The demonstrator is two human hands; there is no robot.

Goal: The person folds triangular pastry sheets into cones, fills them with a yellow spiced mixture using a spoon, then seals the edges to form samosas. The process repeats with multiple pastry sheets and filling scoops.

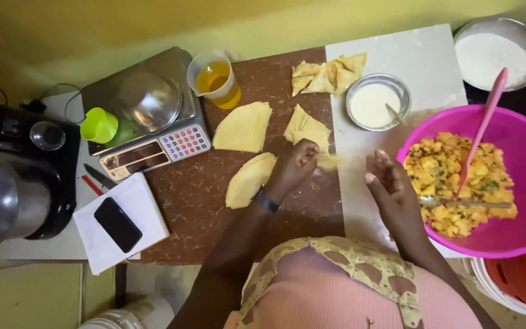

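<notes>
My left hand [294, 166] pinches a folded piece of thin yellow pastry [330, 161] over the counter. My right hand [389, 183] hovers just right of it, fingers apart and empty, beside the pink bowl [518, 137] of yellow potato filling [458, 183]. A pink spoon [485, 122] and a metal spoon [464, 203] rest in the filling. Pastry sheet stacks [243, 127] [249, 178] and a folded sheet [307, 127] lie left of my hands. Filled triangles [329, 74] sit at the back.
A small metal bowl of white paste [377, 102] stands behind my hands. A jug of oil [215, 79], a scale with metal bowl [153, 116], green cup [99, 125], notebook with phone [120, 222], steel pot [7, 201] and flour bowl [497, 52] surround the work area.
</notes>
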